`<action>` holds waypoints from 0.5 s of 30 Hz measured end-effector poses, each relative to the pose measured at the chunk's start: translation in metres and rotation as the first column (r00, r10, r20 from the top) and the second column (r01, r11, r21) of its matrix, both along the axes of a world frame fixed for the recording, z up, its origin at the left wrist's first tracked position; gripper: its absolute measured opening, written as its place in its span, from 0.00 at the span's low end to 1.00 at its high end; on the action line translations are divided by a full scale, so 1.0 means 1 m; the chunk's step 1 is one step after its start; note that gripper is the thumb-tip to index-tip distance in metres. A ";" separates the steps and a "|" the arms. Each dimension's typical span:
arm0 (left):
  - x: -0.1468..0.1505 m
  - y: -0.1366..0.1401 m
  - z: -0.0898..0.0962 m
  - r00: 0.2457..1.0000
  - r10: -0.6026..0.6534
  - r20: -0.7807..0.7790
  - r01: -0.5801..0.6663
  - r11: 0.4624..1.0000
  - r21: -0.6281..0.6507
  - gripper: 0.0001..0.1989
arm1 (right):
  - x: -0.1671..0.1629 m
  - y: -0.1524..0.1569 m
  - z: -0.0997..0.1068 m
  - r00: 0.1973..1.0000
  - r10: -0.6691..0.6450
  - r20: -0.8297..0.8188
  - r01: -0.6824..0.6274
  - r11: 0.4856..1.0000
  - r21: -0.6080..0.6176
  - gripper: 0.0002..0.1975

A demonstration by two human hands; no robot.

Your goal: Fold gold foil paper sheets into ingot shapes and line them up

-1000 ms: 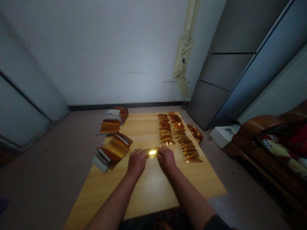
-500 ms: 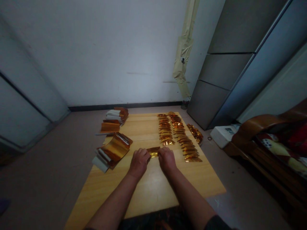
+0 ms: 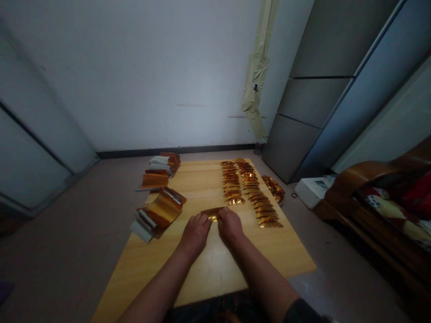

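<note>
Between my two hands, low over the middle of the wooden table, is a sheet of gold foil paper. My left hand pinches its left end, and my right hand grips the right end with curled fingers. The fingertips partly hide the sheet. Nearest my left hand lies a stack of gold foil paper with pale backing. Past my right hand, folded gold foil pieces stand in two overlapping rows, a left row and a right row.
More foil stacks lie at the table's far left edge. Beyond the right edge is a heap of folded gold pieces. A white box, a wooden bench and a grey refrigerator stand on the right.
Both hands have come slightly closer together and shifted a little left with the foil sheet. More of the sheet's back edge shows above the left fingers.
</note>
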State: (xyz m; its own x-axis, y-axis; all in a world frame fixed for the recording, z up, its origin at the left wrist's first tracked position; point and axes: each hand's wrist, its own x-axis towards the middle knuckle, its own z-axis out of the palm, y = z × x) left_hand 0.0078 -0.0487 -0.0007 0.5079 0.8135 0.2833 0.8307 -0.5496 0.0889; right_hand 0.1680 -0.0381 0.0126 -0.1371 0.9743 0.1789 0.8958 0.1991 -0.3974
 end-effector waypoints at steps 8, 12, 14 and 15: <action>-0.010 -0.006 -0.006 0.999 -0.025 0.035 0.023 0.999 0.046 0.13 | -0.008 0.002 0.003 0.993 -0.111 -0.031 0.109 0.990 -0.085 0.07; -0.015 -0.008 -0.008 0.989 -0.052 0.142 0.045 0.998 0.051 0.13 | -0.013 0.002 0.003 0.987 -0.159 -0.008 0.158 0.985 -0.075 0.06; -0.016 -0.008 -0.007 0.983 -0.053 0.177 0.044 0.998 0.051 0.13 | -0.016 0.002 0.002 0.985 -0.168 0.023 0.169 0.983 -0.074 0.09; -0.016 -0.009 -0.007 0.982 -0.051 0.184 0.042 0.998 0.052 0.13 | -0.017 0.002 0.001 0.988 -0.153 0.038 0.155 0.985 -0.073 0.11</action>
State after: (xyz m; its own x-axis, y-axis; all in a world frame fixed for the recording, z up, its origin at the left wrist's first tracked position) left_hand -0.0084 -0.0573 -0.0076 0.4798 0.7737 0.4137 0.7758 -0.5943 0.2118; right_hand 0.1506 -0.0361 0.0136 0.0111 0.9947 0.1024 0.9259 0.0284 -0.3767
